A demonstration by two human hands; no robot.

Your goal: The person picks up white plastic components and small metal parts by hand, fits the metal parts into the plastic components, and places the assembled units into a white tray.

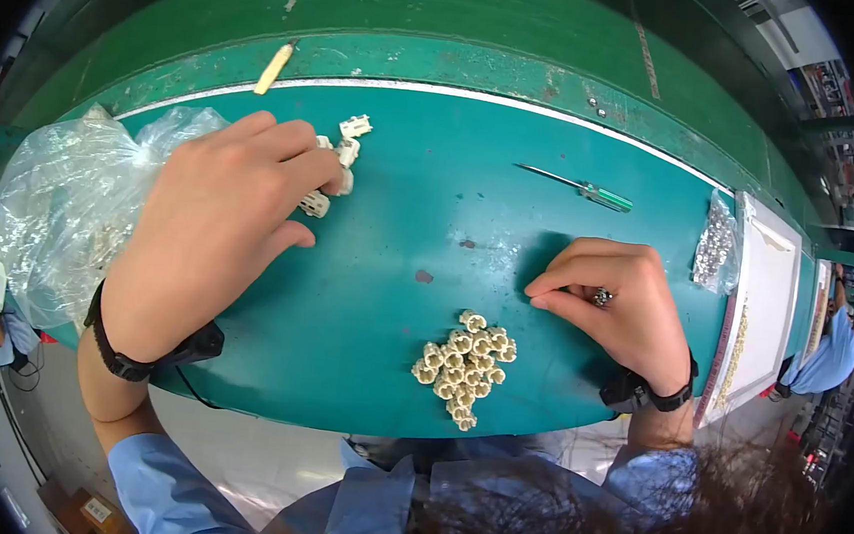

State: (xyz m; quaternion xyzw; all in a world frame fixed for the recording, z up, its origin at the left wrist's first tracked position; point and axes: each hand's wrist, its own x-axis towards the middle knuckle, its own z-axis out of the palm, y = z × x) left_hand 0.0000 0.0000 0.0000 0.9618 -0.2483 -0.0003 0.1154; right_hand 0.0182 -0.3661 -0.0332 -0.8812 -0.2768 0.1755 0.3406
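Note:
My left hand is over the far left of the table, thumb and forefinger apart. Its fingertips are beside several loose cream plastic pieces and partly cover them. One more cream piece lies between the thumb and forefinger, not visibly gripped. On the right, my right hand is closed, thumb and fingertips pressed together. Small shiny metal parts show in the curl of its fingers; anything at the fingertips is hidden. A cluster of round, hollow cream plastic parts stands near the table's front edge, left of this hand.
A clear plastic bag fills the left end. A green-handled screwdriver lies at the back right. Farther right are a small bag of metal parts and a white tray. A yellow-handled tool lies beyond the far edge.

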